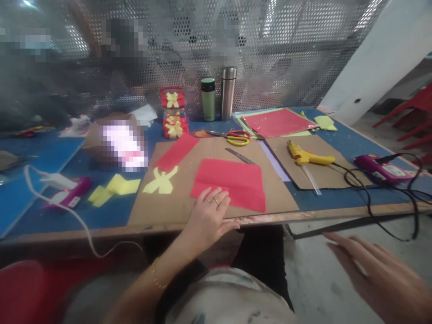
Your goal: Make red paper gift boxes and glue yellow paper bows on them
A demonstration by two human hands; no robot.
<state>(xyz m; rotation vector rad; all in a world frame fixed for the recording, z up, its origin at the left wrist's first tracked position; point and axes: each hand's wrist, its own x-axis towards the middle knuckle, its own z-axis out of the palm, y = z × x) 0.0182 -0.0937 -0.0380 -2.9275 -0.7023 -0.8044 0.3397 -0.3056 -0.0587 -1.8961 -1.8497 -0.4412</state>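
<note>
A sheet of red paper (236,180) with a crease across it lies on a brown cardboard mat (162,211). My left hand (211,213) rests flat on the sheet's lower left corner, fingers stretched out. Off the table's front edge at the right, my right hand (374,265) hangs in the air, slightly blurred, with fingers extended and nothing visible in it. A red paper strip (177,152) and a yellow paper bow cutout (161,181) lie left of the sheet. Behind the sheet are a thin metal blade (240,156) and scissors (238,136) with red and yellow handles.
A yellow glue gun (307,155) lies on cardboard at right, its black cord running to a purple power strip (388,168). Red sheets (278,122), a green tumbler (208,100), a steel flask (228,93) and red boxes with bows (174,112) stand behind. Yellow papers (114,189) lie left.
</note>
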